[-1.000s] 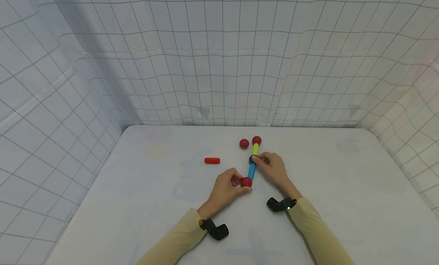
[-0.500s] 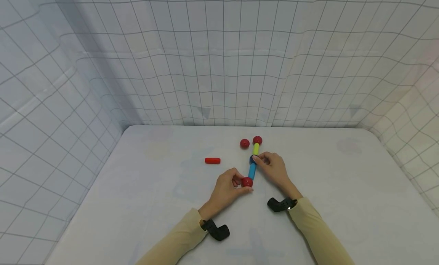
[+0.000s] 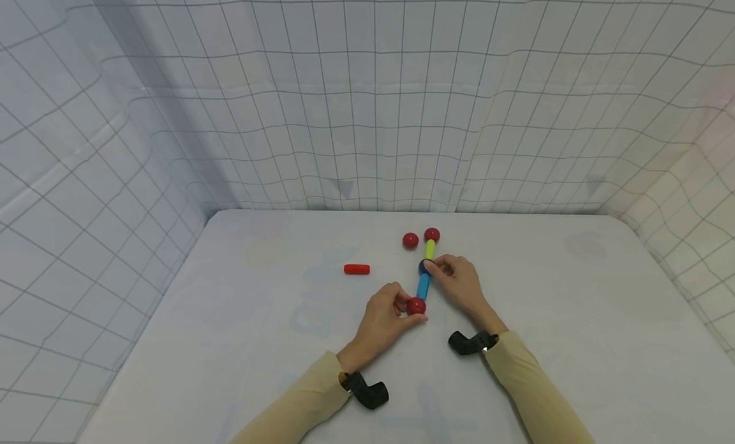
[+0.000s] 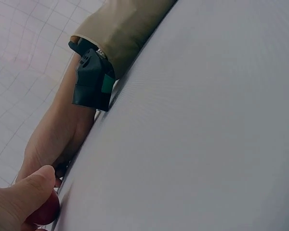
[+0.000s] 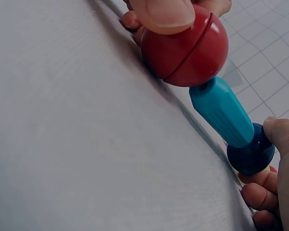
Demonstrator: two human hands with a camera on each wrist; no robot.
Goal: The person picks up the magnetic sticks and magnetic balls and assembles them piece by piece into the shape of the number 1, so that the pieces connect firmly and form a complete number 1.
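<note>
- Left hand pinches the near red ball, thumb on the person's side and fingers on the far side, which likely leaves the face towards the blue rod free to meet it
- Right hand pinches the dark blue ball from the right, thumb and fingers closed on it, probably to brace the middle of the chain while the other hand bears on its near end
- The blue rod lies between the two gripped balls over the bench; its far end is against the dark blue ball, its near end at the near red ball, though how firmly they join I cannot tell
- Its long axis runs away from the person, far end leaning slightly right
- Beyond, the yellow-green rod points nearly the same way, ending at the far red ball, so the chain reads as almost straight
- A loose red ball sits just left of that end, out of both hands' way
- The red rod lies apart, left of the chain, its axis running left to right, roughly parallel to the bench's far edge
</note>
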